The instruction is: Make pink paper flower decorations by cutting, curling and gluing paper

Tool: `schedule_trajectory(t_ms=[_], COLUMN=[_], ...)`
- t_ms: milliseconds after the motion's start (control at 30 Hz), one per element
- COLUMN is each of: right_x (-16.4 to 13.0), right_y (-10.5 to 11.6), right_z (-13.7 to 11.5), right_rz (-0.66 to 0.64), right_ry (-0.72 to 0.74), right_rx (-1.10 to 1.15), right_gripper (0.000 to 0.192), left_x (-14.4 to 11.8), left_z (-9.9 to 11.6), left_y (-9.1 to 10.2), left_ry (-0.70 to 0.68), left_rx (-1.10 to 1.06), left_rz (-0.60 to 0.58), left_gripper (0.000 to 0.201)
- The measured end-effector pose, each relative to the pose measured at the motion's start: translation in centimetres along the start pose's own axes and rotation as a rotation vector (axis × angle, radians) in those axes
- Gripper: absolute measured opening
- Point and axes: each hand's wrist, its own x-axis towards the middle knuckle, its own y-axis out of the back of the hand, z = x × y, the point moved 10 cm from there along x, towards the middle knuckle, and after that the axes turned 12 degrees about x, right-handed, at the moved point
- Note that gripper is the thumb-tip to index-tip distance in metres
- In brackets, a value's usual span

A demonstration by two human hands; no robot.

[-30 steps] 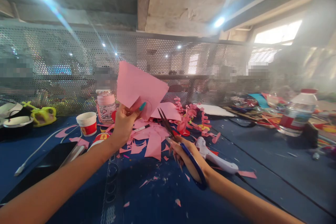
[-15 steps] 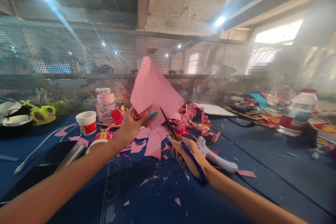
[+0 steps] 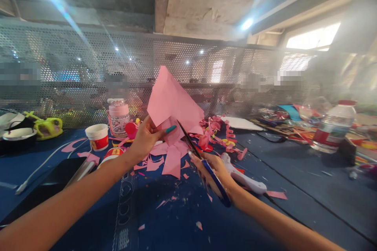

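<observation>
On the blue table (image 3: 176,219), toward its near left edge, a dark phone (image 3: 50,186) lies flat with a white cable (image 3: 44,164) running past it. Just beyond, a small white and red paper cup (image 3: 97,137) stands upright; what is in it I cannot tell from here. Behind it stands a clear jar with a pink lid (image 3: 118,117), its contents unclear.

Over the middle of the table the left hand (image 3: 146,138) is closed on a folded sheet of pink paper (image 3: 173,104), thumb on the front, holding it tilted up off the surface. The right hand (image 3: 212,173) is wrapped through the blue handles of a pair of scissors (image 3: 203,160), whose dark blades point up and touch the paper's lower edge, only narrowly parted.

Beneath both hands lies a heap of pink paper scraps (image 3: 171,157). A white glue gun (image 3: 243,178) lies just right of the right hand. Far off near the right edge a plastic bottle with a red cap (image 3: 334,127) stands upright.
</observation>
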Motion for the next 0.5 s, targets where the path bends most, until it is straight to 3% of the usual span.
schedule_trajectory(t_ms=[500], right_x=[0.1], right_y=[-0.6], right_z=[0.4], right_rz=[-0.088], right_ry=[-0.039], right_rx=[0.059], right_gripper=[0.041], left_x=[0.0], left_z=[-0.5], left_y=[-1.4], left_ry=[0.129], left_rx=[-0.031], left_rz=[-0.184], left_gripper=[0.075])
